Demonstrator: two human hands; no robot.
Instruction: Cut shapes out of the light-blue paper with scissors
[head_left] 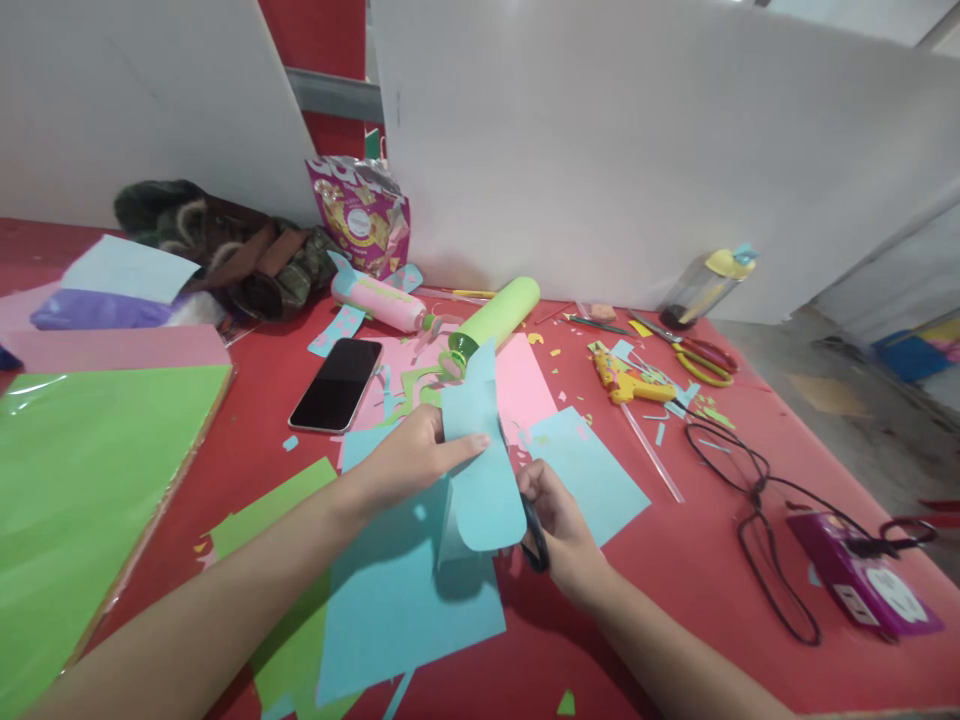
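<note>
My left hand (411, 455) pinches a light blue paper piece (480, 465) and holds it upright above the red table (675, 560). My right hand (559, 520) is closed round black-handled scissors (534, 540) at the paper's right edge; the blades are hidden behind the paper. Under both hands lie larger light blue sheets (409, 600) and a green sheet (289, 640).
A black phone (336, 384), pink paper (517, 385), a green roll (495, 315), a pink bottle (379, 298), a yellow glue gun (626, 380), red-yellow scissors (697, 358), black cable (757, 500) and a purple power strip (862, 575) lie about. A green sheet stack (82, 490) is at left. White boards stand behind.
</note>
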